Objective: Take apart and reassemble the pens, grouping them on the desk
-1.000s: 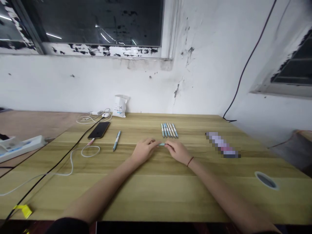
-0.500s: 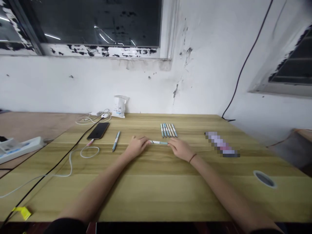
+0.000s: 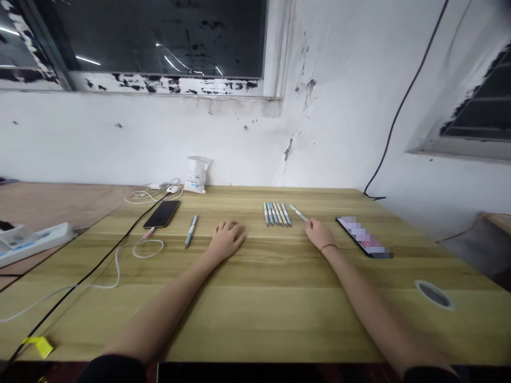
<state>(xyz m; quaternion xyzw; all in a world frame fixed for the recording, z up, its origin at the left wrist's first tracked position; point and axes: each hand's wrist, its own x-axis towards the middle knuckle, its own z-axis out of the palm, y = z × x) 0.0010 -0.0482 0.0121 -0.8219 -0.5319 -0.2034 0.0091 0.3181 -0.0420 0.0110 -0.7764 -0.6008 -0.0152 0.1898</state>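
- Since the earlier frame, the right hand [image 3: 319,235] has moved away from the left hand [image 3: 227,239], up and to the right, taking the slim blue-and-white pen [image 3: 298,213] with it. The pen no longer lies crosswise between the hands.
- The right hand is closed on the near end of the pen between its fingertips. The pen slants away from the hand, up and to the left. A thin dark cord bracelet [image 3: 328,247] circles the right wrist.
- The left hand lies palm down on the wooden desk [image 3: 271,319], fingers lightly curled, released and holding nothing.
- Beyond the near desk edge and far left of the left hand is a small yellow tag [image 3: 39,347]. A round cable grommet [image 3: 434,294] sits well right of the right hand.
- Just right of the right hand lies a phone [image 3: 361,236], its screen blurred.
- Left of the left hand are a single pen [image 3: 191,231], a white cable [image 3: 147,248] and a black phone [image 3: 162,214].
- Between the hands, farther out, a row of pens [image 3: 277,214] lies side by side, just beside the held pen's tip.
- Farthest out, beyond the left hand, stands a white paper bag [image 3: 196,174] against the stained white wall [image 3: 159,138], below a window [image 3: 159,40].
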